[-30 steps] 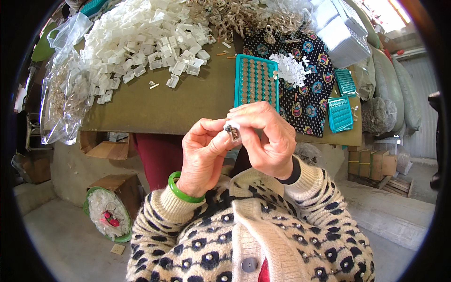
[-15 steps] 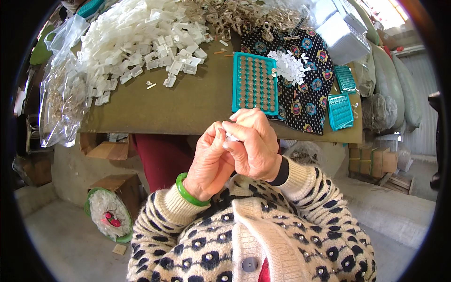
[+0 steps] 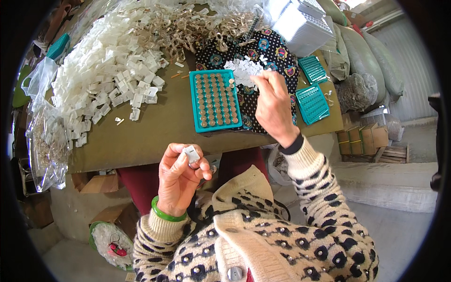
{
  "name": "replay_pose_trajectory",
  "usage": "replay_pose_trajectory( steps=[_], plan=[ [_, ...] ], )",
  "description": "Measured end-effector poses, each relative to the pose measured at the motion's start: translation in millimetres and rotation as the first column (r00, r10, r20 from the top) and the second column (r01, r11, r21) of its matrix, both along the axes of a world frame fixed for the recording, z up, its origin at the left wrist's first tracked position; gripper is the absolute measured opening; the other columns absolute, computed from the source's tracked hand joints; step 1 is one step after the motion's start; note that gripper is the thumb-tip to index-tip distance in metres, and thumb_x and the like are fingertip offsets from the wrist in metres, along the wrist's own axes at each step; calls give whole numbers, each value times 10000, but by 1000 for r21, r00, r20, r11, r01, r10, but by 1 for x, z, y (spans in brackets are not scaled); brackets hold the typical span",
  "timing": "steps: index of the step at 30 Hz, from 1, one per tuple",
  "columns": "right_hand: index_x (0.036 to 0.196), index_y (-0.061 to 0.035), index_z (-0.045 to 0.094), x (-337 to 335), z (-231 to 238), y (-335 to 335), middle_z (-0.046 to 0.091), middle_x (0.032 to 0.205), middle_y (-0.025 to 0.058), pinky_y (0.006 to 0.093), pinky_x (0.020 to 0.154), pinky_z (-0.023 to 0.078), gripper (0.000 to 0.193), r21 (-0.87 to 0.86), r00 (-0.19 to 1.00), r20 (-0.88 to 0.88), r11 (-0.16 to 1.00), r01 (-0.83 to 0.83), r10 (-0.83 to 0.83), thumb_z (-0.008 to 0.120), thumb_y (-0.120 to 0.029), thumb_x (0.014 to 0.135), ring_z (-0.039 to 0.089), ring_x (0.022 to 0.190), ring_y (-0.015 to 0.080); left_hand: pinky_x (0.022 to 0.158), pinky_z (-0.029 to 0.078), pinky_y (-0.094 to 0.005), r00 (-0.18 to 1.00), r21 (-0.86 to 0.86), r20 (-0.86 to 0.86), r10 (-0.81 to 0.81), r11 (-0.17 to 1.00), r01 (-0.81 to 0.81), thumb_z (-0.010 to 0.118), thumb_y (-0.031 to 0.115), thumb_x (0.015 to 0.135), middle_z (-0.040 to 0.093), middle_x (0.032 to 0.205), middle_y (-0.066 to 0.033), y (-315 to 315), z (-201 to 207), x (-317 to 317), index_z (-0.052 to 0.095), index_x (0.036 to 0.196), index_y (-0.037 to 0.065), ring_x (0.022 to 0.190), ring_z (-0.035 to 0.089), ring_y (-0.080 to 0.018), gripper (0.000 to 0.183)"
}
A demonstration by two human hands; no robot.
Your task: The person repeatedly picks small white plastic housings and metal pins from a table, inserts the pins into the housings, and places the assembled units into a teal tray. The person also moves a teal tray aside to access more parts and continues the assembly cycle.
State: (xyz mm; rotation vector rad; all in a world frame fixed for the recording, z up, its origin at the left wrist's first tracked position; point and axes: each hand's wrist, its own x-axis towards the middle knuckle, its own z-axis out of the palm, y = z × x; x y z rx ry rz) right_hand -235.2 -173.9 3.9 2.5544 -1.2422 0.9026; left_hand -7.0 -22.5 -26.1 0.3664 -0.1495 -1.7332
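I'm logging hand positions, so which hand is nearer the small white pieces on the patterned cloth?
Right. The right hand is at the right edge of the small white pieces; the left hand is farther off, toward the body, holding a white part.

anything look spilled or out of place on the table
Small white bits lie on the table, apart from the white heap, and pale round pieces sit at the upper right edge of the teal tray, seemingly outside its neat rows.
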Motion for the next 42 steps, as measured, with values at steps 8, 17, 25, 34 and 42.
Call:
replay_pose_trajectory(
  steps=[8, 17, 25, 34, 42],
  plan=[
    [868, -13, 659, -21, -10, 11, 555, 981, 92, 389, 805, 421, 182, 164, 999, 8, 986, -35, 34, 578, 85, 738, 562, 929, 272, 664, 574, -377, 999, 23, 31, 8, 1000, -9, 586, 88, 972, 576, 997, -153, -3, -6, 1, 571, 1119, 83, 777, 644, -253, 147],
    [932, -7, 651, -24, -5, 17, 602, 899, 107, 334, 717, 498, 127, 197, 980, 194, 980, -10, -29, 610, 79, 848, 618, 826, 254, 636, 560, -360, 989, 23, 144, 20, 999, -24, 579, 88, 975, 578, 1059, -181, -4, -8, -1, 551, 1129, 66, 730, 641, -227, 158],
    [917, -62, 641, -20, -16, 7, 550, 886, 55, 392, 742, 417, 134, 133, 997, 11, 988, 78, -80, 701, -41, 799, 545, 847, 260, 631, 554, -360, 987, 19, 157, 21, 1000, -24, 581, 86, 973, 579, 1062, -182, -4, -7, -1, 548, 1133, 65, 717, 627, -210, 164],
    [840, -65, 590, -26, -16, 9, 566, 784, 58, 386, 691, 450, 145, 128, 991, 126, 991, 23, -40, 713, -15, 780, 564, 763, 266, 707, 577, -376, 988, 7, 149, 36, 999, -38, 581, 85, 976, 596, 1108, -178, -4, -2, -5, 559, 1157, 39, 774, 644, -216, 188],
    [872, -17, 600, -28, -8, 21, 643, 782, 42, 259, 609, 499, 71, 399, 872, 451, 917, -8, -189, 642, -40, 925, 604, 653, 109, 724, 587, -394, 994, 14, 110, -10, 1000, 8, 579, 84, 977, 621, 1091, -179, -2, -3, -6, 568, 1168, 29, 794, 674, -237, 199]
  ],
)
